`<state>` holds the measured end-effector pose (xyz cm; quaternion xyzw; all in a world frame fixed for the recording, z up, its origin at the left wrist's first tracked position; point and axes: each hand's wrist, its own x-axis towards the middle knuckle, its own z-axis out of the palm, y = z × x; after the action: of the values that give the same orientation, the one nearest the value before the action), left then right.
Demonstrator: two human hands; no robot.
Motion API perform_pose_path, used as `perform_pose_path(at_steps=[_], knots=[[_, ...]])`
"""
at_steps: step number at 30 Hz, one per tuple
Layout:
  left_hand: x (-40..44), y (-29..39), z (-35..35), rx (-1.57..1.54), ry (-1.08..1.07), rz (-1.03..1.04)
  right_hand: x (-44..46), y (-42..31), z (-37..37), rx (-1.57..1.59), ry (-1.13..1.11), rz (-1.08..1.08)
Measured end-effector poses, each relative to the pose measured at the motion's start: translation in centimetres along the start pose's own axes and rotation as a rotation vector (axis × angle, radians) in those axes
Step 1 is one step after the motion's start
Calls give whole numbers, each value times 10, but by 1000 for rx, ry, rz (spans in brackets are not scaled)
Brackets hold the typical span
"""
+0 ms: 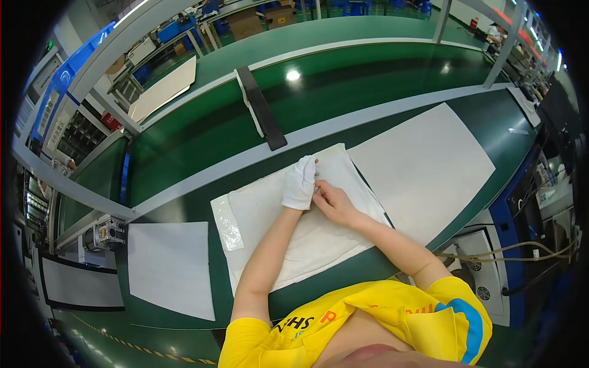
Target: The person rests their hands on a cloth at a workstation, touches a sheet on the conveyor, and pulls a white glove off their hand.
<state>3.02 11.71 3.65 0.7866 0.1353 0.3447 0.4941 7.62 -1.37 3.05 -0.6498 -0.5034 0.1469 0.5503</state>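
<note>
My left hand (pixel 300 183) wears a white glove with the fingertips bare, and is raised over a stack of white cloth-like sheets (pixel 331 239) on the green table. My right hand (pixel 332 201) is bare. Its fingers are curled in a pinch at the glove's edge, touching the gloved hand near its palm side. A strip of clear shiny plastic (pixel 230 230) lies along the left edge of the stack. The fingers of my left hand are partly hidden by the glove fabric.
A large pale sheet (pixel 423 172) lies to the right, a smaller white sheet (pixel 169 264) to the left. Beyond a metal rail (pixel 343 126) runs a green conveyor belt (pixel 202 135), with a black-and-white bar (pixel 261 107) across its near edge. Cables (pixel 521 248) hang at the right.
</note>
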Motion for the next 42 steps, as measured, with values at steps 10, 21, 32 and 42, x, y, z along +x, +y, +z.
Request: perform_pose_path(at_steps=[10,21,32,42], knots=[[0,4,-1,63,1,24,0,-4,-2,-8,-26,33],[0,4,-1,48,0,21,0,-5,-1,-9,-13,12],[0,0,-1,49,-9,45,0,-4,0,7,-1,10],[0,3,-1,64,-18,23,0,-5,-1,19,-4,34]])
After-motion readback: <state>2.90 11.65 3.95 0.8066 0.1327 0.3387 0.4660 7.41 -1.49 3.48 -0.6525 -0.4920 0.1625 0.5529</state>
